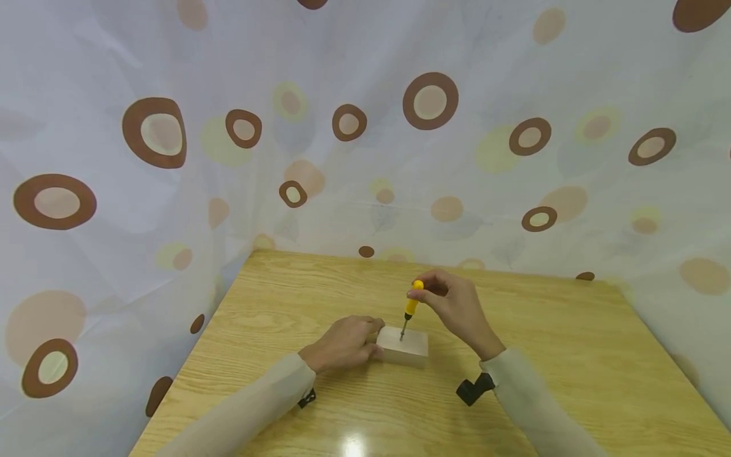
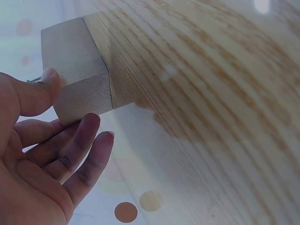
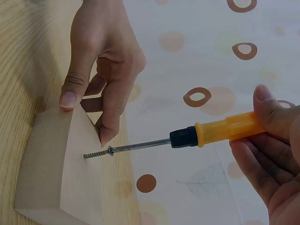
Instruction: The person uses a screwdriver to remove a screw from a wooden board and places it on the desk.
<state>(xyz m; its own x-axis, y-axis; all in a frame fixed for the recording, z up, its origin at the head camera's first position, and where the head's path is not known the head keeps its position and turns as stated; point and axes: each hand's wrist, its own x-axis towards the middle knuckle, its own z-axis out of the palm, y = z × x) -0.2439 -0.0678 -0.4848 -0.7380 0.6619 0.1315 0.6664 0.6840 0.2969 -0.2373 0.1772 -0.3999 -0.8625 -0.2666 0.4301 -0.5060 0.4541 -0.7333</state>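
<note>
- I have the right hand point(image 1: 457, 309) gripping the screwdriver point(image 3: 220, 131), tip at the screw point(image 3: 97, 153).
- Left hand point(image 1: 346, 343) pinches the block point(image 1: 400, 355) on the worktop point(image 1: 285, 298).
- Off-axis pressure could tilt the screw.

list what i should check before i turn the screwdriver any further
1. Left hand steadying the pale block: ok, thumb and fingers grip one end.
2. Block resting on the table: ok.
3. Right hand on the screwdriver: ok, holding the yellow handle.
4. Screwdriver tip seated: ok as far as the right wrist view shows; it meets the head of the screw.
5. Screw fully driven: not ok, much thread is exposed.
6. Screw square to the block: cannot tell.
</note>
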